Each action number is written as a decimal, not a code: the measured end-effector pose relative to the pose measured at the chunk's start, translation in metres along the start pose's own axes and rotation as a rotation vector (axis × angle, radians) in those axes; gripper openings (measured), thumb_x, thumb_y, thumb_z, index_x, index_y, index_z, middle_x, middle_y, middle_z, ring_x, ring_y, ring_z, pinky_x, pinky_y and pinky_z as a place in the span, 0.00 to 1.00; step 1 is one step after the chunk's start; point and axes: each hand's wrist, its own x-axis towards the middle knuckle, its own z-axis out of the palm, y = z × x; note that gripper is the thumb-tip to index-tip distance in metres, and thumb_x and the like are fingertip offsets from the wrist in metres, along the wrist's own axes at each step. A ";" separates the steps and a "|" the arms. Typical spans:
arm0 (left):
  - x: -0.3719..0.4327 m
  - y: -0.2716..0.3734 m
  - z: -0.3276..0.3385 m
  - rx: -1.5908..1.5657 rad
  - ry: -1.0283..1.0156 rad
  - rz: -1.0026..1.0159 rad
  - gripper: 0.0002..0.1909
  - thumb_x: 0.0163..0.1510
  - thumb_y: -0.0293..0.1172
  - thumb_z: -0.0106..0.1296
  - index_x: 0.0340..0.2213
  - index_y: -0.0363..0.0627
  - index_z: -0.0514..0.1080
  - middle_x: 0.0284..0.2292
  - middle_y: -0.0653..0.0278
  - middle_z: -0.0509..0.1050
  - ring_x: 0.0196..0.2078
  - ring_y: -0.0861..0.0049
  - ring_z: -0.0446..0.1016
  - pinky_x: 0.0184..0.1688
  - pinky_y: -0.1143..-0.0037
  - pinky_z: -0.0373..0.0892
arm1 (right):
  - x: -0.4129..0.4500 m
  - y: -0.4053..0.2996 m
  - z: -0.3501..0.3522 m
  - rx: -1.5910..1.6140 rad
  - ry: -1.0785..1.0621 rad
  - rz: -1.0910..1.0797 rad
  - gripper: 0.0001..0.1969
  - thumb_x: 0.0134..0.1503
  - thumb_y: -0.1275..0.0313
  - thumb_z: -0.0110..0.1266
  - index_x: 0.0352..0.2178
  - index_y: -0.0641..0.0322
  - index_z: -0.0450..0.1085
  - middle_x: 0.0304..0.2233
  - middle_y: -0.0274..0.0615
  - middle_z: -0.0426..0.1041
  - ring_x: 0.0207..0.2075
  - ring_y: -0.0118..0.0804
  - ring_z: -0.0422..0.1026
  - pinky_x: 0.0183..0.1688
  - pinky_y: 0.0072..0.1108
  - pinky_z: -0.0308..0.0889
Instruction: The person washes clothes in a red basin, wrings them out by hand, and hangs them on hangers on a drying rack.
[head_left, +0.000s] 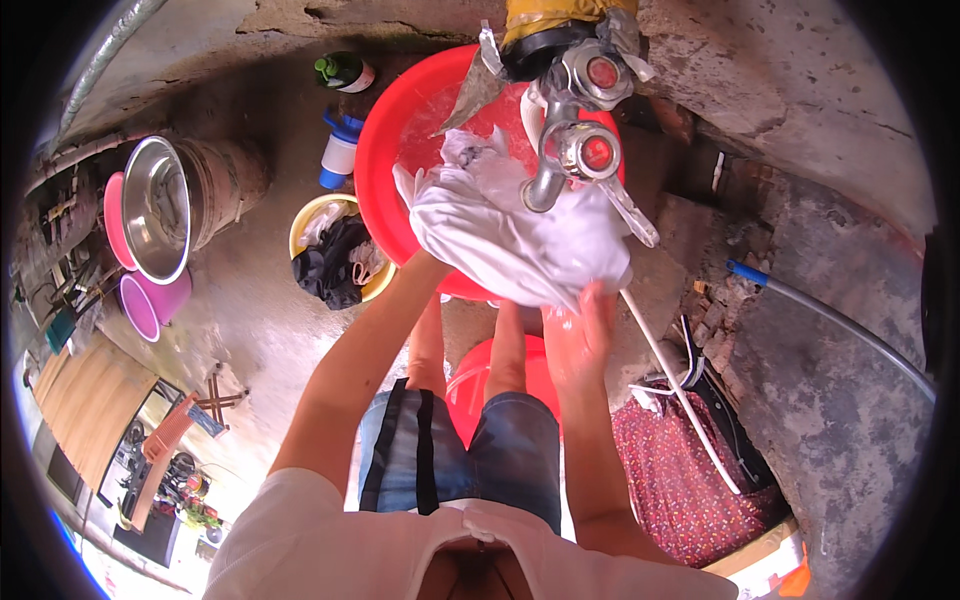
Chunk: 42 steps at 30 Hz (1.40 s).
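Note:
A wet white garment (495, 225) is bunched over the near part of a large red plastic basin (379, 150) that has water in it. My left forearm runs up to the garment's left end, and the cloth hides my left hand. At the garment's lower right edge my right hand (576, 326), wet and shiny, grips the cloth with the thumb showing and the fingers partly covered. Above the basin hangs a metal double tap (559, 142) with red-marked knobs. Its spout comes down in front of the garment.
Left of the basin stand a yellow basin (300, 217) of dark clothes, a blue-and-white pump (341, 154) and a green bottle (349, 73). A red tub (529, 367) sits between my legs. At right are a white stick (675, 382), a patterned red cloth (682, 480) and a blue-ended hose (825, 311).

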 end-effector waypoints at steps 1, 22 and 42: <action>-0.008 0.004 0.002 -0.018 -0.079 -0.034 0.18 0.48 0.34 0.44 0.39 0.36 0.64 0.36 0.58 0.70 0.40 0.71 0.67 0.43 0.74 0.62 | 0.010 0.000 0.004 -0.034 -0.016 0.003 0.21 0.54 0.74 0.42 0.50 0.60 0.53 0.47 0.38 0.59 0.50 0.33 0.57 0.51 0.32 0.51; -0.050 0.177 -0.041 -0.722 -0.165 -0.401 0.15 0.50 0.32 0.50 0.37 0.34 0.67 0.31 0.64 0.72 0.34 0.84 0.68 0.39 0.81 0.64 | -0.019 -0.041 0.024 -0.270 0.077 0.138 0.06 0.49 0.74 0.51 0.27 0.68 0.66 0.29 0.37 0.65 0.32 0.25 0.63 0.35 0.18 0.59; 0.009 0.099 -0.118 0.077 -0.435 -0.609 0.20 0.49 0.35 0.46 0.42 0.37 0.63 0.36 0.62 0.69 0.40 0.80 0.67 0.43 0.78 0.63 | 0.057 -0.017 0.031 -0.010 -0.075 0.340 0.26 0.46 0.73 0.55 0.47 0.62 0.56 0.44 0.42 0.63 0.48 0.39 0.62 0.50 0.35 0.57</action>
